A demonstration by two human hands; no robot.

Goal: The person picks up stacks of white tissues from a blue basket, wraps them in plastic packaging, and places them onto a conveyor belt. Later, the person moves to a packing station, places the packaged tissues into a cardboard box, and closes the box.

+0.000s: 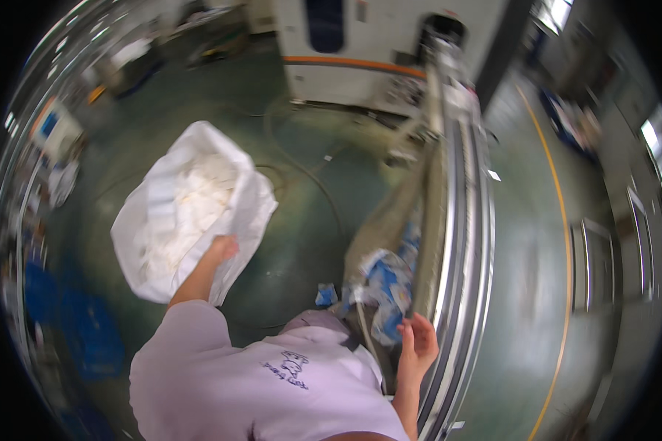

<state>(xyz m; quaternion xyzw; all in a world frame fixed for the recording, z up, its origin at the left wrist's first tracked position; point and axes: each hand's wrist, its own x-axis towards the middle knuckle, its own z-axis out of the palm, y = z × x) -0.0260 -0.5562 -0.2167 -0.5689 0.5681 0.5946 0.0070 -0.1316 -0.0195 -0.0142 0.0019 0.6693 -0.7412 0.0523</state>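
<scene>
Left hand [221, 250] grips rim of big white sack [191, 209] w/ white stuff inside; right hand [418, 344] pinches blue-white packaging [386, 283] beside metal conveyor rail [460, 242].

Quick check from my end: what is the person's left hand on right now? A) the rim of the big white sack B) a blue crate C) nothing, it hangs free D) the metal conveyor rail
A: the left hand grips the open rim of the white sack, while the right hand is over by the conveyor rail.
</scene>
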